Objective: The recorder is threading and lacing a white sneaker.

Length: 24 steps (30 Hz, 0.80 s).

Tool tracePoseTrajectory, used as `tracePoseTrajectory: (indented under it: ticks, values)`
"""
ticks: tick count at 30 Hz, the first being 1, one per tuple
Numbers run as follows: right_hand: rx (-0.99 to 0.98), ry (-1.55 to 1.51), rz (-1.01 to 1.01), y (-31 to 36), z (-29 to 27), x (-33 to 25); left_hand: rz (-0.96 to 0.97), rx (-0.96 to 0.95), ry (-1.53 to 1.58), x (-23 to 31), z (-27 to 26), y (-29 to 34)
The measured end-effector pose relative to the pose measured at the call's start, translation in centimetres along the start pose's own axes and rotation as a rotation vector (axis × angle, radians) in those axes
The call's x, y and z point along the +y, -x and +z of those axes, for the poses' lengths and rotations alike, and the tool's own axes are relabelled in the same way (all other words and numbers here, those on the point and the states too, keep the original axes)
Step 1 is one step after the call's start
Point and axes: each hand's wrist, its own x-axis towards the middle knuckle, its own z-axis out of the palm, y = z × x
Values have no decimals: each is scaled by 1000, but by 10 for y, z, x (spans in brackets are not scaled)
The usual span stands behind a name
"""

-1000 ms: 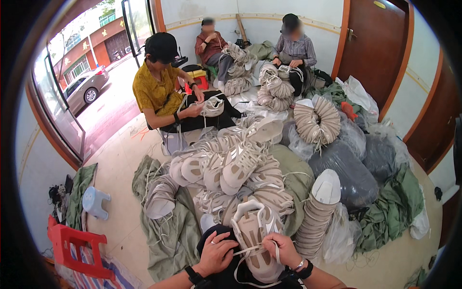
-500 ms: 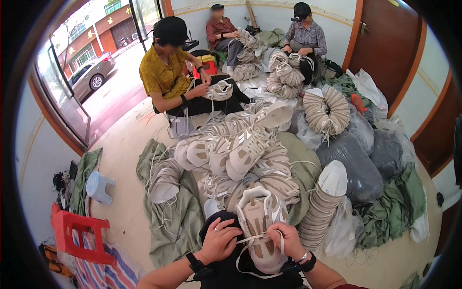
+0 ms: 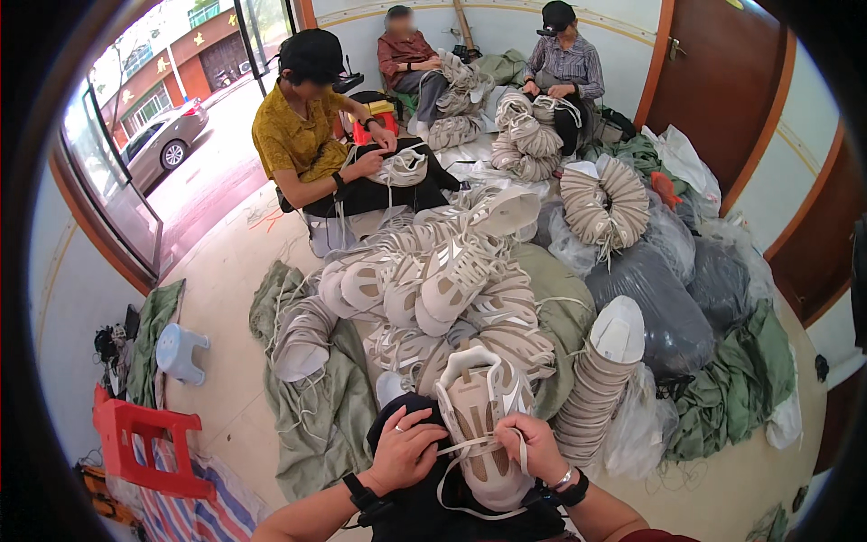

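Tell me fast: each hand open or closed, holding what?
Left hand: fingers bent, at the pale lace; whether it grips can't be told.
Right hand: closed, pinching the lace over the beige shoe upper.

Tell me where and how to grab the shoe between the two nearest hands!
The shoe is probably best pinched by the rim of its opening, coming from the far side: the opening lies at the end away from the person, and neither hand covers it. The left hand and right hand are at the lace across the middle, so that part looks busy.
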Motion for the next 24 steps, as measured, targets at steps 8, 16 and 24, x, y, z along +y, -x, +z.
tracePoseTrajectory:
  ticks: [8, 16, 24]
  values:
    - [10, 8, 4, 0, 0, 2, -7, -2, -2, 1, -1, 1]
    - [12, 44, -17, -1, 0, 5, 18, -2, -28, 0, -2, 1]
    - [27, 36, 25, 0, 1, 1, 3, 6, -5, -1, -1, 2]
